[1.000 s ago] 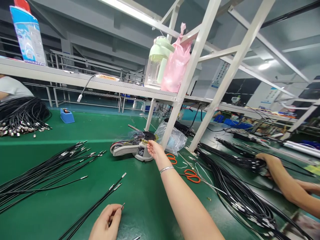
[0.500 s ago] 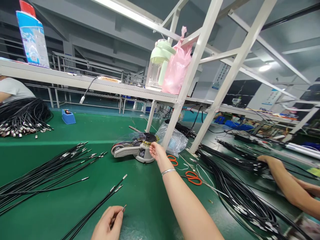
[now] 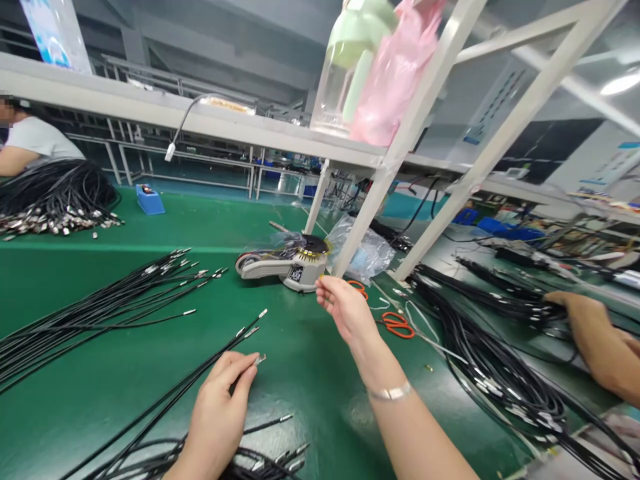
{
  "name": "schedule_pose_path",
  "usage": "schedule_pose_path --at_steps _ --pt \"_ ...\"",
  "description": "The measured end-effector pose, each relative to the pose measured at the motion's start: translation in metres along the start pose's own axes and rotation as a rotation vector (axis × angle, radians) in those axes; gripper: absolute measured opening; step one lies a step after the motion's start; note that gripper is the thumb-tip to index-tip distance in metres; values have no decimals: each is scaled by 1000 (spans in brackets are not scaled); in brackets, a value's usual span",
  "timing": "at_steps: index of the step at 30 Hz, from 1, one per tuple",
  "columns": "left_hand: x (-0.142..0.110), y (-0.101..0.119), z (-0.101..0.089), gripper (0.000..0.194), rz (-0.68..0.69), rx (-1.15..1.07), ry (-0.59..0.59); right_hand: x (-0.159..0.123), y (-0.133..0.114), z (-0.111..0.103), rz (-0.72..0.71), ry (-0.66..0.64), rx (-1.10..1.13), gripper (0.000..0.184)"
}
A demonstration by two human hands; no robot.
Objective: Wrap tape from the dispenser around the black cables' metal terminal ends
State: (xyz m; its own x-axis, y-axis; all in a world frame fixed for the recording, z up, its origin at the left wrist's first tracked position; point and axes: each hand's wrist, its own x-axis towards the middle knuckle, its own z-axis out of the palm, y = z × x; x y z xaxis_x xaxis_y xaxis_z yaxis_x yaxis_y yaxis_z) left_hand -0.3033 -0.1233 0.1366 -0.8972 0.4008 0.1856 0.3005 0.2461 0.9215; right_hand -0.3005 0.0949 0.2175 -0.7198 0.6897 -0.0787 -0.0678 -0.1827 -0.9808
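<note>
My left hand [image 3: 220,407] is low in the middle and pinches the metal-tipped end of a thin black cable [image 3: 253,365] over the green table [image 3: 310,360]. More loose cables [image 3: 270,460] lie just below it. My right hand [image 3: 347,310] hovers in front of the grey tape dispenser [image 3: 293,263], a short way off it. Its thumb and forefinger are pinched together, and a tiny yellowish bit shows at the fingertips. A silver bracelet [image 3: 393,392] sits on that wrist.
A fan of black cables [image 3: 100,307] lies at the left, and a thick bundle [image 3: 500,387] at the right under a co-worker's hand [image 3: 595,333]. Orange scissors [image 3: 397,325] and a plastic bag [image 3: 367,253] lie by the white shelf posts [image 3: 380,193]. Another person [image 3: 30,143] sits far left behind a cable pile [image 3: 55,200].
My right hand has pulled back from the tape dispenser towards me. My left hand has lifted forward with the cable end. The view has tilted down and moved closer to the table.
</note>
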Motion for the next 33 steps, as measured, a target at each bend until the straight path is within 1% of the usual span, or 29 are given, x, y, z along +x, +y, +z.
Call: schedule_pose_path --at_steps 2,3,4,6,8,10,14,16,18,22,25,30,33 --pt "-2 2 1 25 30 14 -16 -46 21 0 38 -128 -37 14" --pt "-3 3 2 24 48 21 -19 -65 32 2 30 -207 -95 16" --pt "-4 2 4 24 69 29 -18 -81 43 5 26 -246 -113 19" --pt "-7 2 5 22 113 44 -7 -99 59 12 11 -280 -116 21" --pt "-8 3 5 21 152 59 -1 -103 67 17 -8 -274 -97 20" --pt "-7 6 1 21 170 74 -27 -100 68 19 -30 -266 -84 17" --pt "-5 13 -8 19 103 36 -166 -98 62 16 -45 -252 -42 17" --pt "-5 14 -10 17 72 -7 -199 -104 60 13 -54 -251 -34 18" --pt "-7 15 -10 16 92 -34 -159 -113 58 10 -72 -232 -45 18" --pt "-12 16 -5 15 247 -15 -22 -135 58 3 -92 -146 -121 21" --pt "-16 17 -2 16 318 31 20 -147 64 4 -78 -136 -157 23" --pt "-19 15 -1 9 328 41 53 -148 71 15 -63 -144 -107 22" --pt "-20 15 -2 9 416 53 71 -146 69 21 -65 -135 -86 19"
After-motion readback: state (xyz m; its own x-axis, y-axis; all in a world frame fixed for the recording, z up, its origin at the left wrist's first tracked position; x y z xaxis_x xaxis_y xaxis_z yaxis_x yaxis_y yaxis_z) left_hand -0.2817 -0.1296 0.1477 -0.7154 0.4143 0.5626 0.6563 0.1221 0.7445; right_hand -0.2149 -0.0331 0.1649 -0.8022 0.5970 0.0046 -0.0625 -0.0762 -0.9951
